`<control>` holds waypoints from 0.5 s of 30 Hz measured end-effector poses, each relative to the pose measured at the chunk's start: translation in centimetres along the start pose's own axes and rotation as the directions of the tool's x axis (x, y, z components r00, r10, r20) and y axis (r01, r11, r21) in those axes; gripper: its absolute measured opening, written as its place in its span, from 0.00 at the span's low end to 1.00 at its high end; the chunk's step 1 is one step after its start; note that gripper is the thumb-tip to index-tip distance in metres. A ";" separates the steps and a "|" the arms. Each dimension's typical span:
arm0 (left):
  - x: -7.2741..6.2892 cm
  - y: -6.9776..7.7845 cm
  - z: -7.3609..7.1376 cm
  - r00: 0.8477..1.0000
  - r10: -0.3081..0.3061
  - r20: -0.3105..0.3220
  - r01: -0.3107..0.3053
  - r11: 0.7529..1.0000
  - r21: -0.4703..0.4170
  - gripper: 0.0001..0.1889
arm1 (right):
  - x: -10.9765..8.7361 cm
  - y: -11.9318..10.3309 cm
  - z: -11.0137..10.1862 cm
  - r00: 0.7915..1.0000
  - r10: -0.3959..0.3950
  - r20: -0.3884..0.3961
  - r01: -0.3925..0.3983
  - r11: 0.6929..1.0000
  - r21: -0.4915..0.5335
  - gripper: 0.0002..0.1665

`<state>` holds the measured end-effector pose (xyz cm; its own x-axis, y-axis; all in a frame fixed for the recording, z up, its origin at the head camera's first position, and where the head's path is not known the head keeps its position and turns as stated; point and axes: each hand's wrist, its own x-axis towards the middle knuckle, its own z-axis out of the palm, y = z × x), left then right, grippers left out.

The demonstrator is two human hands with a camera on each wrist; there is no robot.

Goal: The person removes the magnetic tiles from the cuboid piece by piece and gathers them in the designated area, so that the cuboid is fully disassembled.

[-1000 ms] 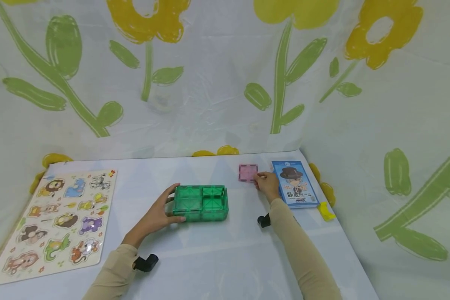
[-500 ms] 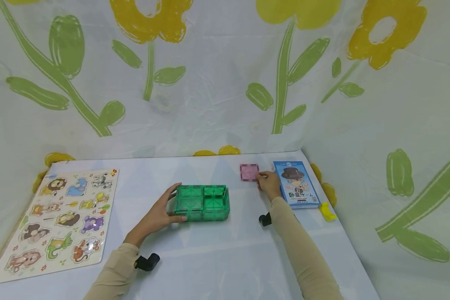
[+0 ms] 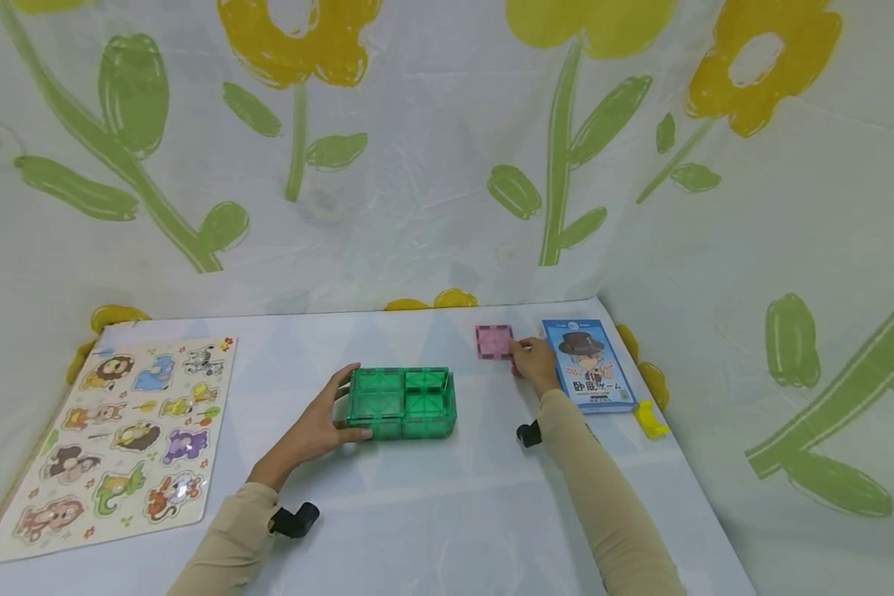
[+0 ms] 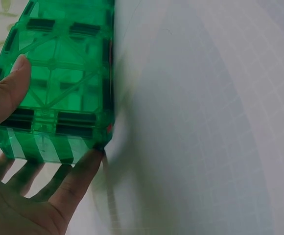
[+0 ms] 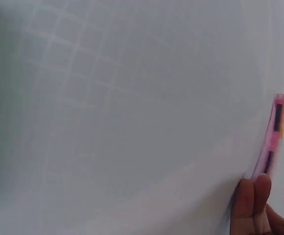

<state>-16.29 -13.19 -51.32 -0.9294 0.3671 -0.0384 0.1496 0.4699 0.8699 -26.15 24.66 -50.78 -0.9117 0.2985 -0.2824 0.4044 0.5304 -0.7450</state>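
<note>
A green see-through box of magnetic tiles (image 3: 401, 406) lies on the table in the middle of the head view. My left hand (image 3: 319, 426) grips its left end, the thumb on the near side and the fingers spread behind. In the left wrist view, the thumb presses one green face and fingertips support the end face. Farther back, a pink square magnetic tile (image 3: 494, 342) lies flat. My right hand (image 3: 535, 364) is at its right edge. In the right wrist view, two fingertips (image 5: 262, 188) are beside the pink tile (image 5: 272, 139), while the thumb stands apart from them.
A blue card-game box (image 3: 588, 364) stands close to the right hand's right side. A yellow piece (image 3: 649, 420) lies at its lower corner. On the left is an animal puzzle board (image 3: 119, 447). Flower-patterned cloth walls (image 3: 417, 165) rise behind and to the right.
My right fingertips, which overlapped the pink tile's right edge, have drawn slightly right, to that edge. The left hand and green box stay in place.
</note>
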 end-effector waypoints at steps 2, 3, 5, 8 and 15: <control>0.0 0.0 0.0 1.000 0.005 -0.003 -0.005 1.000 -0.009 0.58 | -0.1 -0.1 -0.2 1.000 -0.009 -0.003 0.009 1.000 -0.025 0.27; -0.1 0.0 0.1 1.000 0.006 -0.004 -0.006 1.000 -0.015 0.59 | -0.3 -0.3 -0.3 1.000 -0.024 -0.006 0.024 0.999 -0.046 0.27; -0.1 0.1 0.1 1.000 0.013 -0.003 -0.013 0.999 -0.030 0.60 | -0.7 -0.7 -0.4 0.998 -0.059 0.001 0.058 0.995 -0.084 0.27; -0.2 0.1 0.1 1.000 0.029 -0.001 -0.029 0.998 -0.052 0.61 | -1.7 -1.7 -0.4 0.994 -0.105 0.030 0.108 0.986 -0.125 0.26; 0.0 0.3 -0.2 0.999 0.030 0.017 -0.029 0.998 -0.047 0.58 | -4.3 -3.9 0.6 0.960 -0.216 0.177 0.244 0.957 -0.156 0.27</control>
<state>-16.36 -13.20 -50.98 -0.9186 0.3947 -0.0207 0.1606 0.4206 0.8929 -23.88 20.88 -47.05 -0.9757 0.0315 -0.2168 0.1756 0.7042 -0.6880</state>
